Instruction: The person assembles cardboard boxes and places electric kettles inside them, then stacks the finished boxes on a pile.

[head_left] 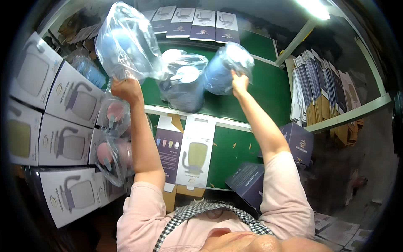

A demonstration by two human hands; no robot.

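Hands grip bagged blue jugs — left raised; right on shelf.

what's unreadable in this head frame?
- Left hand: fingers buried in the raised clear bag; the pale blue item inside is blurred by plastic.
- Right hand: fingertips hidden against the blue bagged jug.
- Stacked white boxes: cut off by the left rim.
- Floor at right: too dark.

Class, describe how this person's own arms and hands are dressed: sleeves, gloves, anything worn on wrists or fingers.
Both arms wear short, pale pink sleeves that end above the elbow, leaving the forearms bare. The left hand and right hand have no gloves. No watch, bracelet or ring can be made out. A black-and-white checked collar or strap lies across the chest.
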